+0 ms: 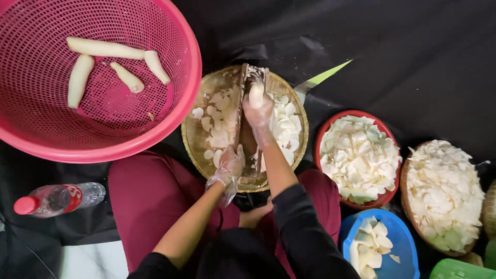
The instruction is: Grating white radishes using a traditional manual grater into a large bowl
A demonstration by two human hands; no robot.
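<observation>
The person sits on the floor with a woven tray (199,139) across the lap, and a wooden slicer board (247,121) lies along the middle of it. The right hand (258,109), in a thin clear glove, is closed around a peeled white root (256,94) and presses its end against the upper part of the board. The left hand (230,165), gloved the same way, is clamped on the board's near edge, steadying it. Thin white slices (219,129) lie heaped on the tray on both sides of the board. By the look of it, the slicing is in mid-stroke, and the next pass seems to call for an even push along the blade with the fingers kept clear as the root shortens. To the left a pink plastic basket (31,139) holds four more peeled roots (106,49). On the right a red bowl (324,135), a second woven basket (405,199) and a blue bowl (400,230) all hold slices. A clear bottle (57,199) with a red cap lies on the black floor sheet (413,51).
</observation>
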